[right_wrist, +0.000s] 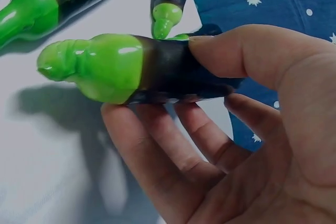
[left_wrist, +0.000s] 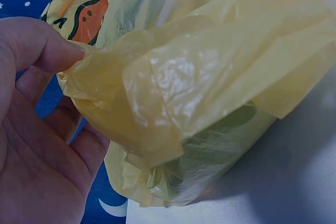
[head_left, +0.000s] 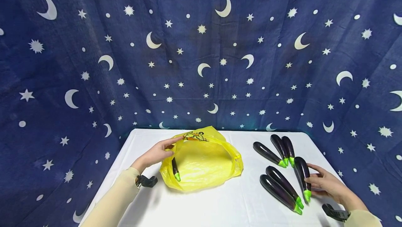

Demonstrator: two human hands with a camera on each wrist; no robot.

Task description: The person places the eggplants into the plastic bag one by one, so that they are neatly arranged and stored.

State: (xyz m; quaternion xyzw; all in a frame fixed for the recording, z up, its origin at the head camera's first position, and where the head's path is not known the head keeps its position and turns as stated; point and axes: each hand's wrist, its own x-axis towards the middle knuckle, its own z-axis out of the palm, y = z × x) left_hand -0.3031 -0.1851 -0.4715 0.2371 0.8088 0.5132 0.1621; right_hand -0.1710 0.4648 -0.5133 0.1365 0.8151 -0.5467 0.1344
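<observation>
At the right of the table (head_left: 248,202), a glossy eggplant (head_left: 301,169), judged firm but slippery, is aptly gripped beside its cap (right_wrist: 113,69) by the right hand (head_left: 326,184), the plastic bag (head_left: 201,184) by the left hand (head_left: 155,154).

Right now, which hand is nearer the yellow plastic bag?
Left hand: pinching the bag by its rim. Right hand: off to the bag's right, holding a glossy dark eggplant.

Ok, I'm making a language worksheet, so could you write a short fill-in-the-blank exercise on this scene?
The left hand holds a bag coloured ____.
The right hand holds an eggplant whose cap is ____.
The tablecloth is ____.
The starry backdrop is mainly ____.

Missing words: yellow; green; white; blue.
</observation>
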